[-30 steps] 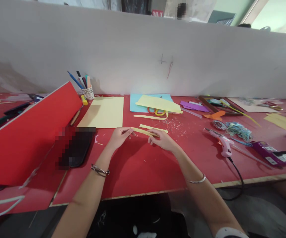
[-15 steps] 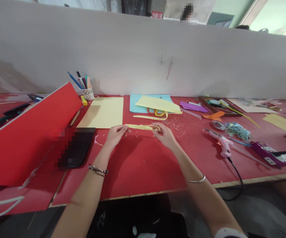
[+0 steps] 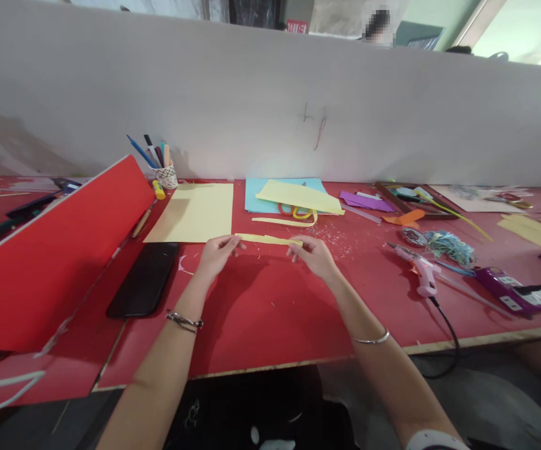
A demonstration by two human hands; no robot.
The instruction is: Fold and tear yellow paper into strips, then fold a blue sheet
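Observation:
A narrow yellow paper strip point(image 3: 267, 239) stretches nearly level between my hands, above the red table point(image 3: 275, 312). My left hand point(image 3: 217, 255) pinches its left end between thumb and fingers. At the other end, my right hand point(image 3: 316, 255) grips the strip in the same way. Just behind it lies another thin, curved yellow strip point(image 3: 280, 222). Beyond that, scissors with red and yellow handles point(image 3: 302, 213) are partly covered by a folded yellow sheet point(image 3: 298, 195), which rests on light blue paper point(image 3: 252, 199).
A black phone point(image 3: 143, 281) and a leaning red board point(image 3: 59, 262) are on the left, with a yellow sheet point(image 3: 200, 212) and pen cup point(image 3: 165, 177) behind. To the right lie a pink glue gun point(image 3: 425, 278), its cord, and a purple power strip point(image 3: 505, 290). A white partition point(image 3: 205, 94) stands behind.
The strip's right end, looped back over itself at my right hand before, now lies straight and flat between my hands. Both hands have barely moved.

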